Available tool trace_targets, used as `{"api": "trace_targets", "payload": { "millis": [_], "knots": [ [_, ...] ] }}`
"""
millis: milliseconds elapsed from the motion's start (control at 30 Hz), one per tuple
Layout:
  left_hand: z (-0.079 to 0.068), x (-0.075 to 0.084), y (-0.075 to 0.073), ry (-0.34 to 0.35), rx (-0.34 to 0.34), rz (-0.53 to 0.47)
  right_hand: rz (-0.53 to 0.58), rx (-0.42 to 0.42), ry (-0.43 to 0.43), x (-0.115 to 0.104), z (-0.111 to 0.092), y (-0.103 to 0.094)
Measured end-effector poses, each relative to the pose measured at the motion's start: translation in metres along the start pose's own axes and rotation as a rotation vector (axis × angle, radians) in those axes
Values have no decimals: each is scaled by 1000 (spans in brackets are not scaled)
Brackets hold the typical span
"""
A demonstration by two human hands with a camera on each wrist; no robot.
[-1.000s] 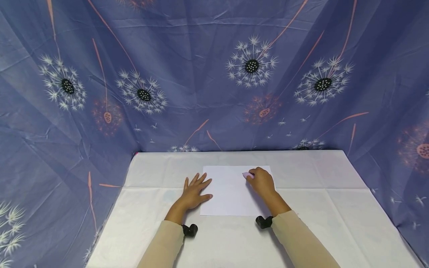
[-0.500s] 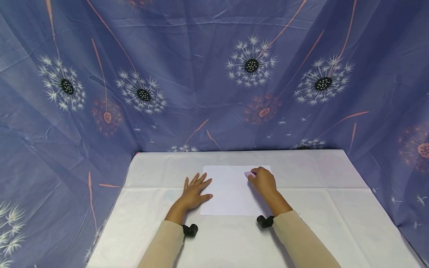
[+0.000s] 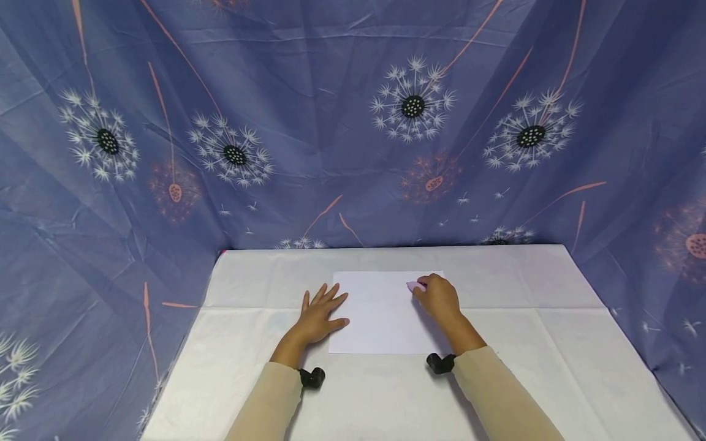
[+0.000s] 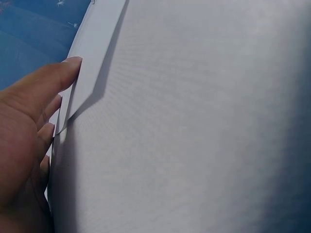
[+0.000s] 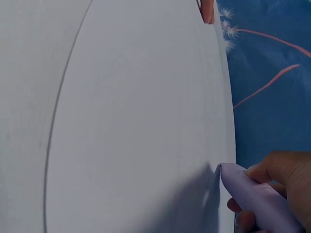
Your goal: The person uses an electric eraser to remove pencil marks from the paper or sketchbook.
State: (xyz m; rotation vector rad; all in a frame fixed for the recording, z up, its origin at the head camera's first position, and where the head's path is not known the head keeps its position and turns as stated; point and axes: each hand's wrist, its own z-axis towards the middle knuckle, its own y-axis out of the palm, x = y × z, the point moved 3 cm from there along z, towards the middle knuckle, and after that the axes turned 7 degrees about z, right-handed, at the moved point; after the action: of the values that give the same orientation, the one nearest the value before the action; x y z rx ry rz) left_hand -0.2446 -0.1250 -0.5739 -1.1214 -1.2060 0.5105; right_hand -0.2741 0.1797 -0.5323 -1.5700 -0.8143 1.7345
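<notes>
A plain white sheet of paper (image 3: 375, 324) lies on a table spread with white cloth. Near its upper right part, my right hand (image 3: 440, 301) grips a thick, light purple tool (image 5: 260, 199) with a tapered, pointed end. In the right wrist view that small tip is right at the paper's surface, its shadow falling beside it; the frames do not show what kind of tool it is. My left hand (image 3: 317, 320) rests with spread fingers on the sheet's left edge. The left wrist view shows its thumb (image 4: 70, 70) over the paper near a corner.
White cloth (image 3: 524, 380) with fold creases covers the table around the sheet. Behind and at both sides hangs a blue curtain (image 3: 320, 135) printed with dandelions. A black wrist camera (image 3: 313, 378) sits on the left wrist, another black camera (image 3: 440, 363) on the right.
My right hand has slid a little to the right along the upper part of the paper, carrying the purple tool. The left hand stays in place on the sheet.
</notes>
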Motion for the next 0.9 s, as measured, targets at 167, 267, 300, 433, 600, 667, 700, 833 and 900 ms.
{"api": "trace_targets", "payload": {
  "millis": [167,267,300,433,600,667,700,833,900],
  "knots": [
    [-1,1,-1,3,5,-5,4,-10,-23,-2,1,3],
    [-1,1,-1,5,7,-5,2,-18,-32,-2,2,6],
    [-1,1,-1,5,6,-7,-2,-16,-34,-2,2,6],
    [-1,1,-1,6,6,-8,-13,-9,-24,-3,3,7],
    [0,1,0,4,2,0,-14,-3,-26,-2,1,4],
    [0,1,0,5,4,-3,-7,-2,-21,-2,1,3],
    [-1,1,0,5,4,-5,-7,-2,-18,-2,0,2],
    [-1,1,-2,7,3,-9,-7,-21,-4,-2,0,2],
    [-1,1,-2,7,4,-9,-12,-25,-1,-2,0,2]
  ]
}}
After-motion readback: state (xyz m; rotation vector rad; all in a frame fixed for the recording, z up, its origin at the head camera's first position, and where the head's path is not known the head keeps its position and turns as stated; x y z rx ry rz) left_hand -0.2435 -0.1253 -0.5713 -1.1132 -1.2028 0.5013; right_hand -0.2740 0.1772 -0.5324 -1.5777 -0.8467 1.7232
